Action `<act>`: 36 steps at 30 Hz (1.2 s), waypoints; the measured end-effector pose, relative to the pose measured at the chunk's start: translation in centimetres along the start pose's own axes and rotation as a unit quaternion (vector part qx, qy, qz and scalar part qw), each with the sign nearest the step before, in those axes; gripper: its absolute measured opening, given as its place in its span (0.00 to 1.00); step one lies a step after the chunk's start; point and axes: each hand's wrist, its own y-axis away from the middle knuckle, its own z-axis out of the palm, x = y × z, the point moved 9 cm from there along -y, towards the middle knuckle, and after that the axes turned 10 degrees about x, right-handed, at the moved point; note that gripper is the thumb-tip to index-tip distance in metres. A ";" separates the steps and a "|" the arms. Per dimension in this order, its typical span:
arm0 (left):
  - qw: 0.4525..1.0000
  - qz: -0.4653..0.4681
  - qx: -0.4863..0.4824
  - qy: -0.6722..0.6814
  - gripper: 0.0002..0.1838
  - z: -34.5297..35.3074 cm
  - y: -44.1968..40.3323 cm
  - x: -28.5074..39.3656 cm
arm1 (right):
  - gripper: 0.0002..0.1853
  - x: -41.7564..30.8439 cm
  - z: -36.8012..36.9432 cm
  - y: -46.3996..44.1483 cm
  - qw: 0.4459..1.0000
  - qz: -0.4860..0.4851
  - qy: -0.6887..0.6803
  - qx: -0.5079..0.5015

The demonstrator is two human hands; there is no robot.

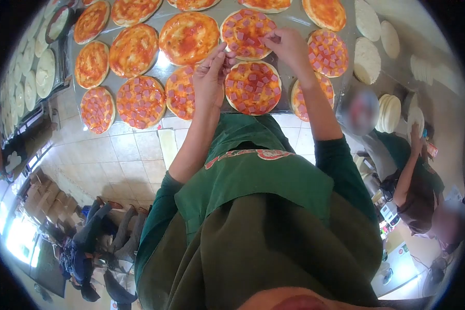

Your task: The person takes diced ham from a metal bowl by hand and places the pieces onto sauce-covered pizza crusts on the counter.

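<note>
My right hand (pixel 290 47) is over the right edge of a pizza (pixel 247 30) with red sauce and pink ham cubes. Its thumb and fingertips are pinched together; whatever is between them is too small to make out. Just left of that pizza is my left hand (pixel 212 75), palm turned up and fingers curled, with its contents hidden. Beneath the left hand lies a partly covered ham-topped pizza (pixel 178 95). Another ham-topped pizza (pixel 253 89) sits between my wrists, nearer my apron (pixel 253 178).
Rows of pizzas cover the metal table (pixel 350 36); several have only sauce, like this pizza (pixel 188 37). Plain dough rounds (pixel 367 61) lie on the right, more dough rounds (pixel 45 72) on the far left. Co-workers are at right, one reaching toward stacked dough (pixel 388 113). Boxes (pixel 49 199) stand lower left.
</note>
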 end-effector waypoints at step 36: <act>0.995 -0.081 -0.055 -0.007 0.20 3.8 -0.6 -2.8 | 0.09 -7.7 -2.8 2.9 0.998 -0.025 -0.018 -0.057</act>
